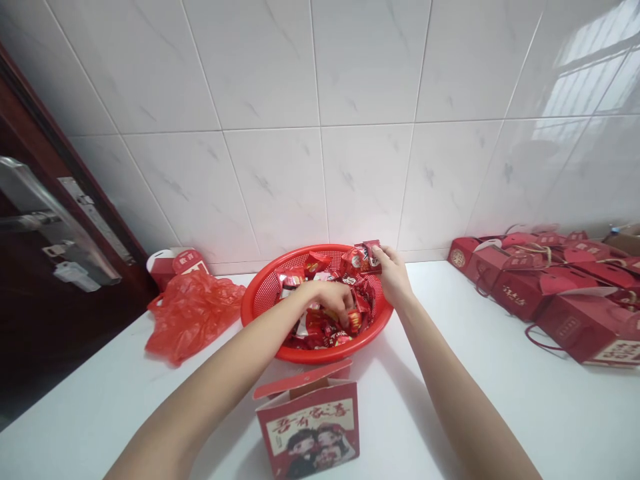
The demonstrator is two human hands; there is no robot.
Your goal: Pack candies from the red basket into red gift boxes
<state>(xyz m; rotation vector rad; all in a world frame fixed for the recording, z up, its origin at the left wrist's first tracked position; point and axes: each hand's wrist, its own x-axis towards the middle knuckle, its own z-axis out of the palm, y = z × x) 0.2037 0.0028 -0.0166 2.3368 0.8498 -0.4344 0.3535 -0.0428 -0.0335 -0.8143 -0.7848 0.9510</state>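
A red plastic basket point(256, 303) stands on the white table, filled with red wrapped packets point(315, 328). My left hand point(336, 300) reaches down into it, its fingers bent among the packets; what they hold, if anything, is hidden. At the basket's right rim my right hand point(393, 272) pinches red packets point(366, 257) between thumb and fingers. In front of the basket, nearer to me, stands an upright red gift box point(310, 430) with its top flaps open and a cartoon couple on its front.
Several closed red gift boxes point(520, 287) with cord handles stand along the right of the table point(450, 333). At the left lie a crumpled red plastic bag point(195, 310) and, behind it, a small red box point(175, 264). A tiled wall rises behind; a dark door is far left.
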